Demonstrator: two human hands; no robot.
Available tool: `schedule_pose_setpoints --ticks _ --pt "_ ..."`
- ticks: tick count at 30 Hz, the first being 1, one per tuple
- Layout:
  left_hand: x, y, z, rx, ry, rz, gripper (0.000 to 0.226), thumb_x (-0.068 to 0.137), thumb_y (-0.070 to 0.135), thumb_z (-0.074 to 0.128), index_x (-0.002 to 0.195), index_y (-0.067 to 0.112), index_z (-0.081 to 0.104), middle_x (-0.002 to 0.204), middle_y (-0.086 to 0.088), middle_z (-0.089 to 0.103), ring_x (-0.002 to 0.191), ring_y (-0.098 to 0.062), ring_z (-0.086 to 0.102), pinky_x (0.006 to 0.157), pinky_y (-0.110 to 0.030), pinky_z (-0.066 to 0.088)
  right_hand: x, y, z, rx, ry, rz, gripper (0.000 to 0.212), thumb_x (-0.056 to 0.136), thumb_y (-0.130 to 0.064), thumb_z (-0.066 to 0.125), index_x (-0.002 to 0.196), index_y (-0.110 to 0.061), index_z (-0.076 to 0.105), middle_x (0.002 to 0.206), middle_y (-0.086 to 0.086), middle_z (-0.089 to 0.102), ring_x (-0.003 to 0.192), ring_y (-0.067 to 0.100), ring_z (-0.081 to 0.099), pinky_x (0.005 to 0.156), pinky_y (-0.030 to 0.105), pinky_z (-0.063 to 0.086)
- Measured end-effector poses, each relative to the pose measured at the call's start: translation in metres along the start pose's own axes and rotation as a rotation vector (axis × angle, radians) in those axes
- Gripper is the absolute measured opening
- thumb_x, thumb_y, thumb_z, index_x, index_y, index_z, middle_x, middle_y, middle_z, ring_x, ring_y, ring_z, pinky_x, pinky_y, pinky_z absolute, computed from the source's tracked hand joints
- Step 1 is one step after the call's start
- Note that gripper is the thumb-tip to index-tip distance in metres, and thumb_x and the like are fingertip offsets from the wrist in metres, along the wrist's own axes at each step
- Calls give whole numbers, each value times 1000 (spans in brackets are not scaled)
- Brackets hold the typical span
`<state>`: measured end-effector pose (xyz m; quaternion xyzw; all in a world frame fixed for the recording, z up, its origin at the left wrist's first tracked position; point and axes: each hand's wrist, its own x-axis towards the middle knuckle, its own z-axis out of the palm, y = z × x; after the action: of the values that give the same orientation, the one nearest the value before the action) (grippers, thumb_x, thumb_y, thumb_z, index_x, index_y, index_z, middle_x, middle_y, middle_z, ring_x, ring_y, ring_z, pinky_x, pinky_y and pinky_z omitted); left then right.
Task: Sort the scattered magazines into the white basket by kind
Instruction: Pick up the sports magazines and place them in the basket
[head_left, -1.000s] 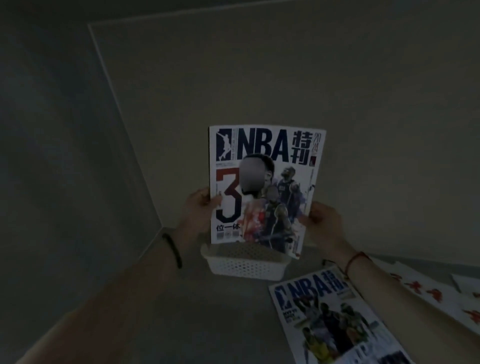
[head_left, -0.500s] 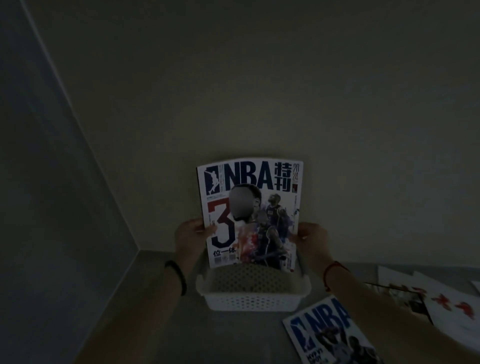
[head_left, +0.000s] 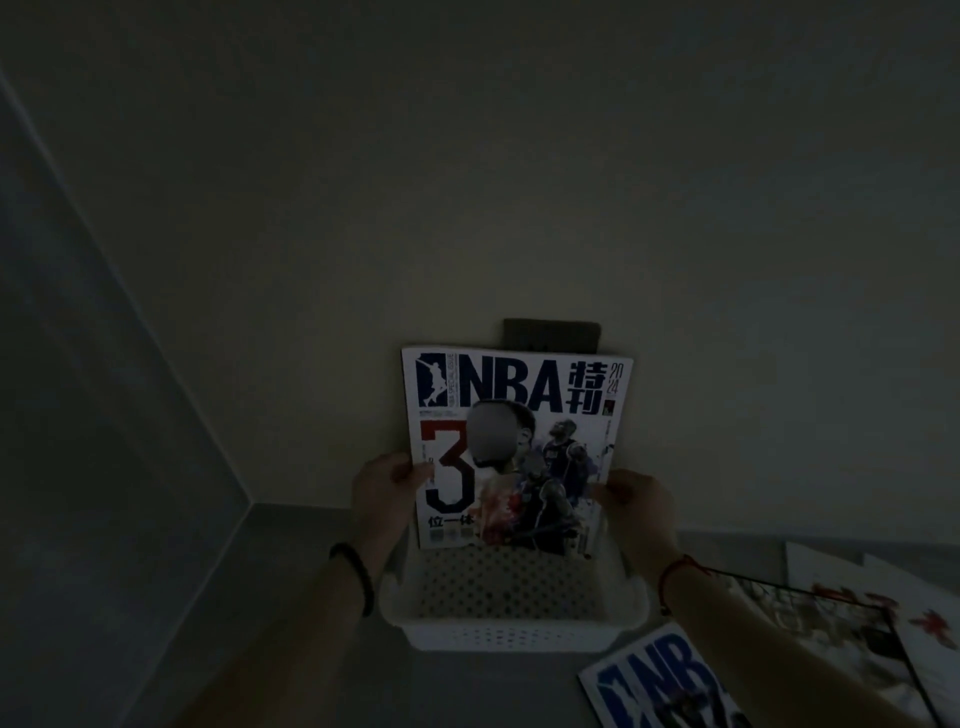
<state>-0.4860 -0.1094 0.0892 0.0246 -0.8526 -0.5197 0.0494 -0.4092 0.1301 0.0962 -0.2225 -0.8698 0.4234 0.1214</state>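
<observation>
Both hands (head_left: 382, 493) (head_left: 636, 506) hold an upright NBA magazine (head_left: 514, 447) over the white basket (head_left: 511, 631).

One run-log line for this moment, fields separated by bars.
left hand grips NBA magazine | right hand grips it | upright over white basket

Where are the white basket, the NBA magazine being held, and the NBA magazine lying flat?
white basket (head_left: 511, 638): head view, on its perforated front wall.
held NBA magazine (head_left: 511, 387): head view, on the cover's title lettering.
flat NBA magazine (head_left: 649, 686): head view, on the blue title letters, lower right.
</observation>
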Motion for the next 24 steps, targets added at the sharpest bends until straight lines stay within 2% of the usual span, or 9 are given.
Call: schedule_pose_setpoints --ticks 2,4,7,10,13,16,19,22,24 --pt "3 -1 0 59 1 -2 17 84 26 63 77 13 72 78 -6 68 59 -8 54 47 -11 34 1 2 1 57 41 -2 32 84 -15 62 58 3 60 54 25 53 45 17 36 40 18 25" --pt "3 -5 3 105 -18 -5 29 87 30 58 93 4 71 92 -13 72 68 -13 55 50 -13 33 1 4 2 107 48 -8 27 84 -15 62 60 -4 60 52 9 52 46 12 41 36 9 29" --pt "1 -8 7 93 -22 -22 33 90 30 54 93 1 70 99 -21 72 73 -16 54 53 -13 32 0 3 3 168 31 22 16 86 -18 61 85 -4 67 68 0 55 57 3 47 45 5 34" --pt "3 -9 5 34 -25 -1 32 89 25 57 88 -3 71 93 -25 72 58 -10 52 49 -14 37 0 9 1 120 36 32 24 83 -25 65 93 -3 69 80 6 63 67 14 51 64 20 40" --pt "6 -10 4 37 -29 -7 31 87 26 59 84 -2 71 88 -22 72 55 -3 50 46 -14 38 -2 11 2 104 69 41 26 82 -27 66 93 -4 70 92 12 68 73 16 52 71 25 40" --pt "5 -10 4 -29 -31 -21 28 87 23 60 87 -2 71 91 -20 71 57 1 51 41 -3 40 0 6 2 97 60 30 29 84 -27 63 93 0 69 99 19 70 85 28 61 77 33 46" --pt "5 -11 2 -12 -31 -25 29 87 25 60 89 -1 71 97 -19 72 58 2 50 42 -5 38 3 1 1 81 66 35 32 85 -26 63 87 5 69 95 27 70 89 38 63 82 45 51" --pt "4 -13 2 -11 -29 -15 29 87 26 59 89 -1 71 97 -20 72 58 4 49 42 0 39 9 1 1 81 48 65 31 84 -27 64 87 3 71 79 22 70 70 29 63 73 40 52" --pt "3 -14 2 -22 -14 -12 29 87 26 60 90 0 72 96 -20 72 58 4 49 44 2 39 13 0 2 111 39 82 29 84 -24 64 85 4 70 75 16 66 66 25 59 68 34 46"
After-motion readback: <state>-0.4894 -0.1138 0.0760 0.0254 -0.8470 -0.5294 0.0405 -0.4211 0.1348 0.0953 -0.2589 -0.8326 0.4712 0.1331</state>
